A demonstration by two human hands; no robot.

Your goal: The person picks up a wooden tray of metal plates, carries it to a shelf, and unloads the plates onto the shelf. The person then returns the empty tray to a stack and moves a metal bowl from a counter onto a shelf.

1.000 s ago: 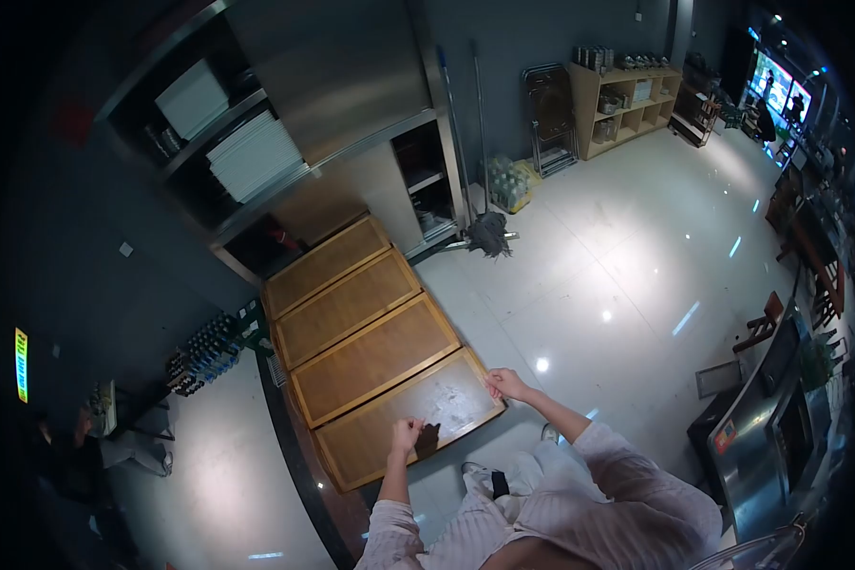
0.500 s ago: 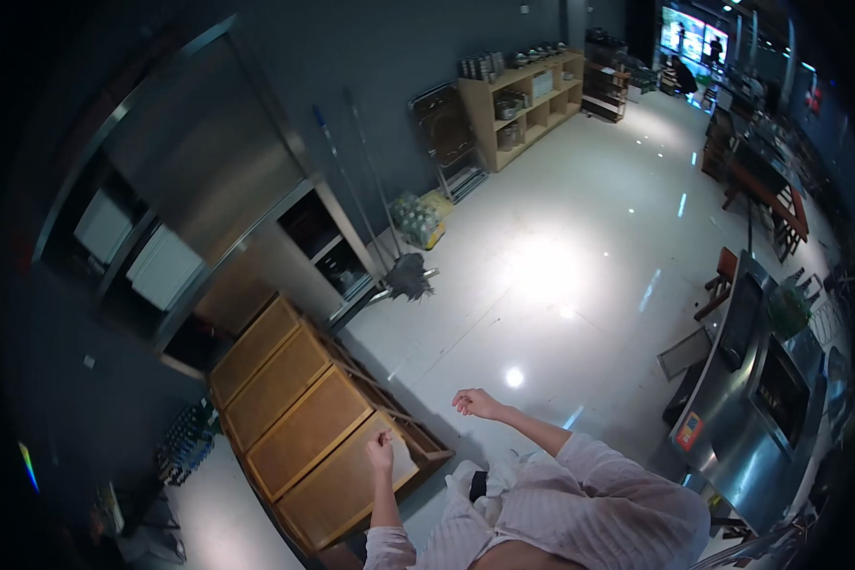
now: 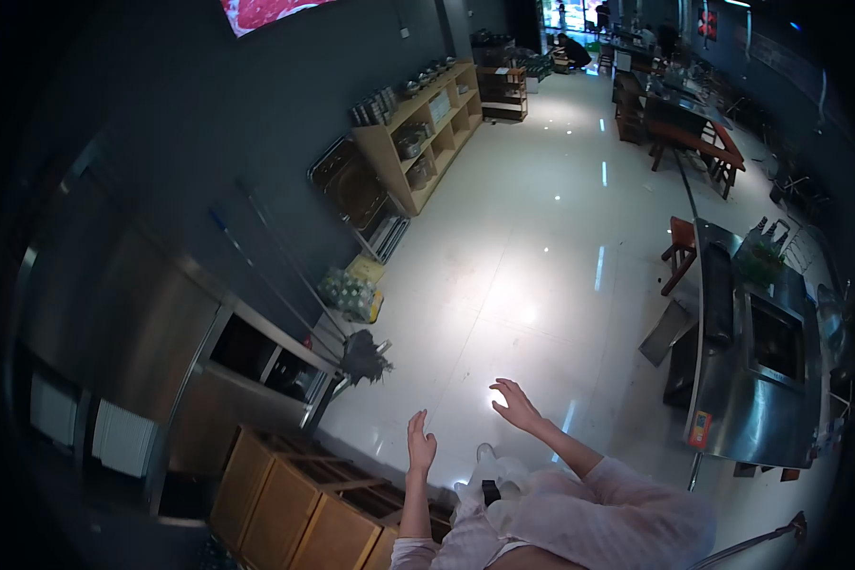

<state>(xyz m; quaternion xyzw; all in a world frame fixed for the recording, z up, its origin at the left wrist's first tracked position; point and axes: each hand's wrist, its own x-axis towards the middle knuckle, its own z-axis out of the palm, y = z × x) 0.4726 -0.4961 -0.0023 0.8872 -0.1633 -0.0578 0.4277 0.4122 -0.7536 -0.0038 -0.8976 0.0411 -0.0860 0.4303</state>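
Note:
My left hand (image 3: 422, 443) is raised in front of me, fingers stretched upward, open and holding nothing. Nearest to it is a wooden cabinet (image 3: 266, 499) with panelled sides, below and to the left. To the right, my right hand (image 3: 516, 405) hangs over the pale tiled floor (image 3: 465, 323), also open with its fingers spread and nothing in them. Neither hand touches any object. Below them show my white sleeves and clothing, with a small black object (image 3: 490, 490) at the front that I cannot make out.
On the right stands a steel-topped table (image 3: 760, 418) with a brown stool (image 3: 679, 249) beside it. A mop (image 3: 363, 357) and a plastic-wrapped pack of bottles (image 3: 350, 293) are along the left wall, before a wooden shelf (image 3: 410, 195). Far off, a person (image 3: 572, 52) crouches.
My view has swung, so the cabinet sits lower and the shelf further left. Both hands have gone from curled fingers to open ones, and the left no longer appears over the cabinet top.

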